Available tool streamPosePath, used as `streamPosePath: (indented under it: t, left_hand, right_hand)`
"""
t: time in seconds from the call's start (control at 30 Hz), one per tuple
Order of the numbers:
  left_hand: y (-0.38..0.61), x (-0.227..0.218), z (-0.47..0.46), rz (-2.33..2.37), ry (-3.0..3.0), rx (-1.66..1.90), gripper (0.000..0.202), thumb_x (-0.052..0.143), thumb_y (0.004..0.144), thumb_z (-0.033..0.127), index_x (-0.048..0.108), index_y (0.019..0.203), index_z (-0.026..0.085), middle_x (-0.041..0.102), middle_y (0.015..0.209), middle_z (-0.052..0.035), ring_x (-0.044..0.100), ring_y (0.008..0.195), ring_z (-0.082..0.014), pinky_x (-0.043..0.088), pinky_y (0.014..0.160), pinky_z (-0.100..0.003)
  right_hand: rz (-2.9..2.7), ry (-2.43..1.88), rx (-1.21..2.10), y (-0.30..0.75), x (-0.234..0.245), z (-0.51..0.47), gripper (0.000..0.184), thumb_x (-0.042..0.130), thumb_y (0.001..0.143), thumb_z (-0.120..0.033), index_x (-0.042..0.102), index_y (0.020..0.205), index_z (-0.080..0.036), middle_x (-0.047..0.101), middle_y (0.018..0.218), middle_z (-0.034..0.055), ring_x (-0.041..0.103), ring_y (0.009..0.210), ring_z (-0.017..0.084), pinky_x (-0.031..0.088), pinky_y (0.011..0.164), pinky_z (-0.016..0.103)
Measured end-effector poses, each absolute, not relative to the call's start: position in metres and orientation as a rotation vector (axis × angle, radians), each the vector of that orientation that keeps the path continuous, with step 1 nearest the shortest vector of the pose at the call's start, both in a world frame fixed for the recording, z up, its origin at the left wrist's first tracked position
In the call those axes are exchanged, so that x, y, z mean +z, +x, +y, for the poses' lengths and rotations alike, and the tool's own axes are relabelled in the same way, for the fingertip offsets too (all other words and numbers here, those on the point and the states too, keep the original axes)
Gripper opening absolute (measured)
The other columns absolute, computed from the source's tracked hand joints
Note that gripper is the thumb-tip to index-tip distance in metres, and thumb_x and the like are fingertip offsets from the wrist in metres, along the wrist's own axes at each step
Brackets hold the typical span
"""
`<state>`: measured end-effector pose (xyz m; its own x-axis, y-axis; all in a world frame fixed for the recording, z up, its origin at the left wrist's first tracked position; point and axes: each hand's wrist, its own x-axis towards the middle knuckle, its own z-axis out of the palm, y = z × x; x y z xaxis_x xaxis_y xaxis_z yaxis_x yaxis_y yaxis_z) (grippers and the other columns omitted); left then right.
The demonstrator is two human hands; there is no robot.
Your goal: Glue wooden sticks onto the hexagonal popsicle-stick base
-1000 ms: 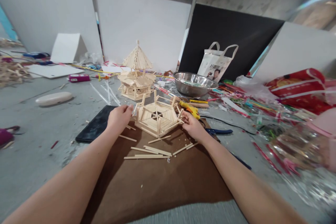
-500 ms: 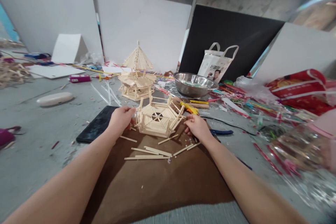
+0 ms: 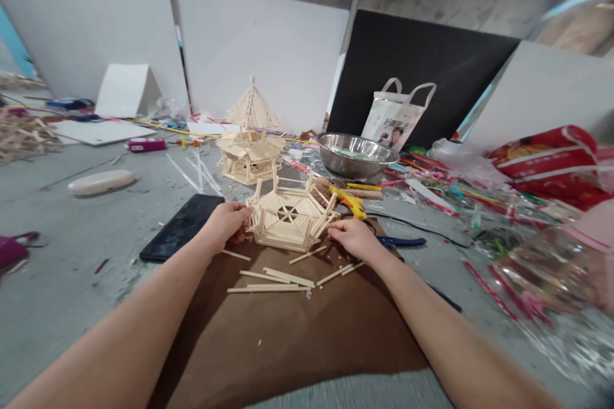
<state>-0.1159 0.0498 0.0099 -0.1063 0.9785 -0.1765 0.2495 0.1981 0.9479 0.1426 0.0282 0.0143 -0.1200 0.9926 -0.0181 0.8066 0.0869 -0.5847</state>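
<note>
A six-sided model base (image 3: 288, 220) built of pale wooden sticks, with short uprights at its corners, rests on a brown sheet (image 3: 288, 339). At its left side, my left hand (image 3: 229, 222) has its fingers closed on the frame's edge. My right hand (image 3: 354, 238) pinches at the lower right edge; its fingertips partly hide what they grip. Several loose sticks (image 3: 278, 278) lie on the sheet in front of the model. Behind it stands a finished-looking stick pavilion (image 3: 252, 134) with a pointed roof.
A black tablet-like slab (image 3: 180, 230) lies beside my left forearm. To the right are a yellow glue gun (image 3: 352, 203), blue-handled pliers (image 3: 403, 242) and a black cord. A steel bowl (image 3: 357, 163), a white tote bag (image 3: 396, 118) and plastic scraps (image 3: 480, 204) lie farther off.
My right hand has moved slightly left and down along the model's right edge. The left hand has shifted a little right, against the frame. The model itself has stayed in place.
</note>
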Motion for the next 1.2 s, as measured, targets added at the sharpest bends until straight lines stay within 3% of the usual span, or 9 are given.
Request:
streamPosePath:
  t: [0.13, 0.3, 0.53, 0.73, 0.87, 1.1, 1.2]
  left_hand:
    - [-0.116, 0.008, 0.050, 1.481, 1.184, 0.940, 0.019, 0.055, 0.060, 0.033, 0.048, 0.062, 0.015, 0.046, 0.041, 0.0039, 0.042, 0.027, -0.0086, 0.030, 0.027, -0.018]
    - [-0.116, 0.009, 0.049, 1.422, 1.135, 0.932, 0.020, 0.054, 0.062, 0.029, 0.051, 0.077, 0.016, 0.049, 0.048, 0.0044, 0.045, 0.030, -0.0080, 0.036, 0.030, -0.019]
    - [-0.114, 0.014, 0.046, 1.368, 1.067, 0.889, 0.016, 0.051, 0.064, 0.024, 0.050, 0.078, 0.016, 0.051, 0.047, 0.0029, 0.049, 0.033, -0.0109, 0.039, 0.032, -0.021]
    - [-0.109, 0.019, 0.040, 1.300, 0.987, 0.863, 0.012, 0.049, 0.065, 0.020, 0.046, 0.076, 0.016, 0.054, 0.051, 0.0010, 0.053, 0.038, -0.0132, 0.045, 0.037, -0.025]
    - [-0.104, 0.021, 0.037, 1.268, 0.945, 0.859, 0.012, 0.049, 0.064, 0.019, 0.045, 0.075, 0.015, 0.053, 0.049, 0.0011, 0.056, 0.042, -0.0145, 0.047, 0.040, -0.027]
    - [-0.102, 0.022, 0.036, 1.323, 0.936, 0.897, 0.011, 0.051, 0.062, 0.020, 0.047, 0.071, 0.014, 0.051, 0.045, 0.0009, 0.055, 0.040, -0.0160, 0.045, 0.038, -0.027]
    - [-0.104, 0.020, 0.037, 1.387, 0.953, 0.967, 0.018, 0.052, 0.063, 0.024, 0.047, 0.077, 0.014, 0.048, 0.043, 0.0030, 0.050, 0.032, -0.0145, 0.039, 0.030, -0.023]
  right_hand:
    - [-2.297, -1.610, 0.327, 0.144, 0.015, 0.026, 0.024, 0.043, 0.073, -0.028, 0.064, 0.084, -0.024, 0.065, 0.077, 0.0002, 0.057, 0.070, 0.014, 0.038, 0.059, 0.022]
    - [-2.503, -1.328, 0.182, 0.143, 0.012, 0.029, 0.021, 0.042, 0.074, -0.021, 0.063, 0.078, -0.019, 0.064, 0.078, 0.0018, 0.054, 0.074, 0.012, 0.037, 0.066, 0.022]
    - [-2.533, -1.403, -0.047, 0.143, 0.008, 0.029, 0.017, 0.045, 0.073, -0.020, 0.061, 0.078, -0.016, 0.061, 0.084, 0.0059, 0.051, 0.080, 0.016, 0.035, 0.073, 0.027]
    - [-2.535, -1.500, -0.046, 0.146, 0.004, 0.033, 0.035, 0.044, 0.072, -0.022, 0.051, 0.105, -0.012, 0.055, 0.103, 0.0111, 0.046, 0.095, 0.020, 0.034, 0.080, 0.031]
    - [-2.530, -1.535, -0.049, 0.146, 0.001, 0.036, 0.041, 0.044, 0.071, -0.022, 0.047, 0.110, -0.011, 0.053, 0.108, 0.0114, 0.044, 0.099, 0.022, 0.033, 0.081, 0.033]
    - [-2.520, -1.542, -0.117, 0.144, 0.008, 0.031, 0.031, 0.049, 0.065, -0.022, 0.059, 0.094, -0.017, 0.057, 0.101, 0.0064, 0.045, 0.095, 0.020, 0.031, 0.081, 0.031]
    - [-2.505, -1.527, -0.117, 0.143, 0.013, 0.028, 0.023, 0.050, 0.067, -0.033, 0.062, 0.081, -0.019, 0.060, 0.093, 0.0047, 0.046, 0.091, 0.020, 0.031, 0.077, 0.030]
